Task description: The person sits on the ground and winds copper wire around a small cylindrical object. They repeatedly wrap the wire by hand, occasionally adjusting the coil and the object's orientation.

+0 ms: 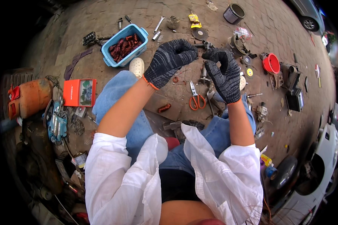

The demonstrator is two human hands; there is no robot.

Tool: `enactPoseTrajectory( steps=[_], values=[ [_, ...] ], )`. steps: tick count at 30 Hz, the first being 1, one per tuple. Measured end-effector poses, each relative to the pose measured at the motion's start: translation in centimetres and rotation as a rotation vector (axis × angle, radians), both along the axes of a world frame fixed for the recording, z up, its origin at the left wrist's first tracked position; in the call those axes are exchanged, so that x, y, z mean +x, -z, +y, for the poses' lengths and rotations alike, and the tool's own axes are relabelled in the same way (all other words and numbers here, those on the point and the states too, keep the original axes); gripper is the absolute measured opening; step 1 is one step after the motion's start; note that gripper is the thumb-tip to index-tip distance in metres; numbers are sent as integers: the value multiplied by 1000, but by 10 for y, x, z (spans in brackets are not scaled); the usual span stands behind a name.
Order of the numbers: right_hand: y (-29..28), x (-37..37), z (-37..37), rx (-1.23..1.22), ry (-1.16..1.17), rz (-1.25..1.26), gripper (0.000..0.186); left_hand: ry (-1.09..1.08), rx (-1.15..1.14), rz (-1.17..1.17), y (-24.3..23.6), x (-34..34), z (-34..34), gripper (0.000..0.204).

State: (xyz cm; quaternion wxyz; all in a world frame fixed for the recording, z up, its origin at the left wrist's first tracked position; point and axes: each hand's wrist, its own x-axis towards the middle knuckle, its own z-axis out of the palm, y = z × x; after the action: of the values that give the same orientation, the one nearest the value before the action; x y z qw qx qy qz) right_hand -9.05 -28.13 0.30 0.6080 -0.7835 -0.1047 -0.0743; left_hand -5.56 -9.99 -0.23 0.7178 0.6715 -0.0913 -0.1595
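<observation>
Left hand (170, 62) and right hand (225, 77) are curling thumb toward fingers, any pinched item indiscernible, upper centre, while reddish-brown pieces (125, 48) are filling the blue tub (128, 60), upper left, one loose piece (164, 108) remaining outside, centre.

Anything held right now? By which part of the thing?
Cannot tell: the left hand and right hand, in black-and-grey knit gloves, are both curled, but no held thing shows clearly at the fingertips.
</observation>
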Motion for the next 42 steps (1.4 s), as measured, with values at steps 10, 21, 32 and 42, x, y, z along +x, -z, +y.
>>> enactPoseTrajectory(
  steps=[10,21,32,42],
  values=[
    [4,2,3,82,-136,33,25,65,-92,25,-1,-5,-1,21],
    [-4,1,-3,7,-111,144,14,55,-75,103,-7,-8,-4,20],
    [-1,5,0,295,-86,409,13,46,-120,125,-4,-8,-6,22],
    [2,5,-1,263,-106,463,13,76,-147,212,-9,-7,-2,25]
  ],
)
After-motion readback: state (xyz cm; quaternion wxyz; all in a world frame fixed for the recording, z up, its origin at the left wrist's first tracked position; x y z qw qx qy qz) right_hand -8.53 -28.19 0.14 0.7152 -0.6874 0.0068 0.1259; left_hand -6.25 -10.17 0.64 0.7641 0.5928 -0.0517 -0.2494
